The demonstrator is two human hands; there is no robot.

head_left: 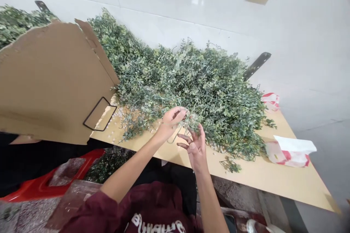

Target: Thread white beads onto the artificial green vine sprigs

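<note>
A large heap of artificial green leafy sprigs (191, 87) covers the wooden table (287, 178). My left hand (171, 122) is closed, pinching a sprig stem (188, 114) at the near edge of the heap. My right hand (195, 145) is just below and to the right of it, palm turned up, fingers apart and curled, touching the thin stems hanging from that sprig. Both forearms reach up from the bottom of the view over a maroon garment.
A tilted cardboard box (51, 80) with a black wire handle stands at the left. Small white beads (113, 125) are scattered beside it. Two red-and-white bags (290, 151) lie at the table's right. A red plastic stool (46, 184) sits below left. A white tiled wall is behind.
</note>
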